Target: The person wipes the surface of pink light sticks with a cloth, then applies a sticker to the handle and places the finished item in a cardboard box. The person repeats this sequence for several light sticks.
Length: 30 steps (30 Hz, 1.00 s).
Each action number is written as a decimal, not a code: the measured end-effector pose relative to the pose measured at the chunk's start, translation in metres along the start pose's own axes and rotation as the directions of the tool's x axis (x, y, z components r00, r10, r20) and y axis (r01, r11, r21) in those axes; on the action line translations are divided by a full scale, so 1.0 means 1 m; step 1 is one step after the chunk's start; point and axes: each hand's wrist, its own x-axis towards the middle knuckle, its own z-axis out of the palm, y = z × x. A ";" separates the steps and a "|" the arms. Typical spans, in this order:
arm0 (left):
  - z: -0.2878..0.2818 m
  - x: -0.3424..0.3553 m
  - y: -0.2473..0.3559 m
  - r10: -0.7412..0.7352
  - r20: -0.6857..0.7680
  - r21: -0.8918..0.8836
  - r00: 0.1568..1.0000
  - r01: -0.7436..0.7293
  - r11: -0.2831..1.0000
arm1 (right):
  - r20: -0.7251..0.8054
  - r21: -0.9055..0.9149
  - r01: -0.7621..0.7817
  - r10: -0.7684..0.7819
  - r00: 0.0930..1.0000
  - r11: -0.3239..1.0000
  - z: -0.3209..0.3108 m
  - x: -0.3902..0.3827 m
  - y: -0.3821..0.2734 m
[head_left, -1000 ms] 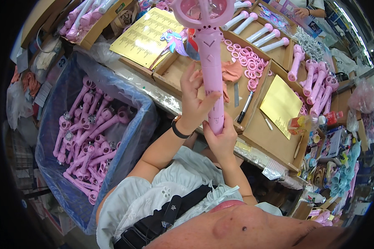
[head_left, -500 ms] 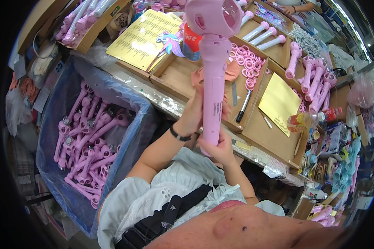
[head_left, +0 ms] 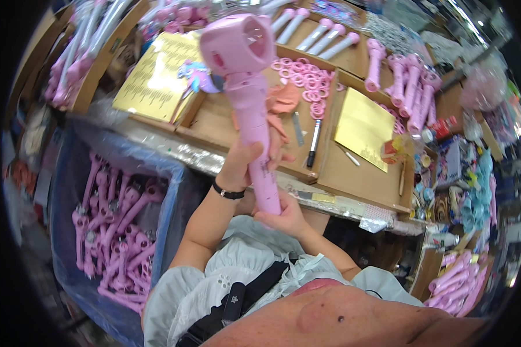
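— What have you got in front of you?
— I'm holding a pink plastic wand with a hollow, rounded head up over the edge of the bench; its head sits just short of twelve o'clock, its bottom end toward six.
— How's the grip?
— My left hand is wrapped round the shaft; my right hand is closed on the bottom end.
— And around it?
— Behind the shaft, a crumpled orange cloth. At one o'clock lies a cluster of small pink plastic rings, with a black-and-silver marker nearer me. A yellow sheet is at two. At eight, a blue plastic-lined bin holds a heap of pink wands.
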 end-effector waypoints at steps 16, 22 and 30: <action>-0.042 -0.068 -0.023 0.003 -0.298 0.633 0.955 0.195 0.749 | -0.598 -0.183 0.258 -0.316 0.736 0.949 -0.192 0.090 -0.150; -0.057 -0.110 -0.017 -0.049 -0.428 0.623 0.903 0.333 0.707 | -0.883 -0.288 -0.085 -0.230 0.410 0.954 -0.370 0.166 -0.194; -0.073 -0.126 -0.023 -0.149 -0.617 0.410 0.773 0.476 0.778 | -0.856 -0.264 -0.221 -0.122 0.503 0.939 -0.463 0.146 -0.167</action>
